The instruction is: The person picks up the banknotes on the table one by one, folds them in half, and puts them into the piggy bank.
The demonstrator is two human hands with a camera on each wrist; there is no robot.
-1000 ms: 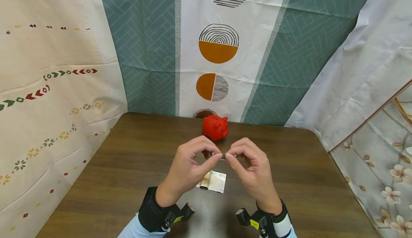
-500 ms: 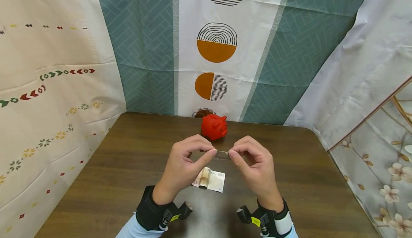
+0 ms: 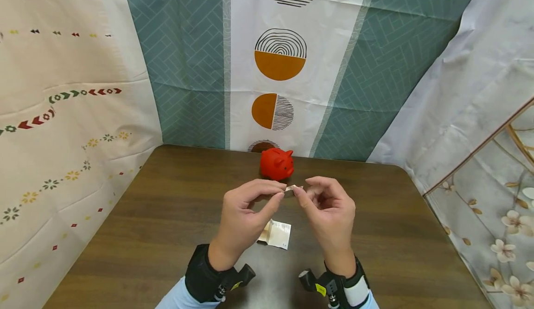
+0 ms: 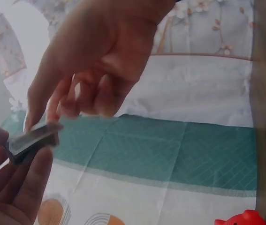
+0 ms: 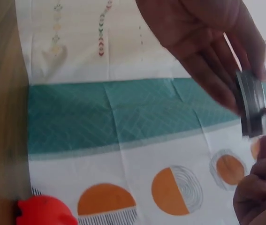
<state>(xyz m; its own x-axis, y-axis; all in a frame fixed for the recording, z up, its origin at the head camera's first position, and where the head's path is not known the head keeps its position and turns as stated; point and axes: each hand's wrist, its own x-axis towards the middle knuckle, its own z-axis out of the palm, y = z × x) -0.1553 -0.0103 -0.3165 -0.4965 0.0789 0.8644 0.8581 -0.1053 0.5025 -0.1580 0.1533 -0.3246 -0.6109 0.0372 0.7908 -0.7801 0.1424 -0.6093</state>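
Both hands hold a small, tightly folded banknote [image 3: 290, 188] in the air above the table. It looks like a narrow layered strip in the right wrist view, where the folded banknote [image 5: 251, 105] shows its stacked edges. My left hand [image 3: 246, 218] pinches one end between thumb and fingers. At the other end, my right hand [image 3: 331, 211] has its thumb and index finger on the note, the remaining fingers curled loosely. Below them on the wooden table lies another banknote [image 3: 278, 234], creased and partly opened out, its left part hidden behind my left hand.
A red piggy bank [image 3: 277, 164] stands beyond the hands, near the back edge of the wooden table [image 3: 187, 197]. Patterned curtains [image 3: 192, 67] hang behind the table and along both sides.
The hands first drew slightly apart, showing the note's thin edge between them, then came closer again. The folded note is now higher and tilted, with the right hand moved a little left.
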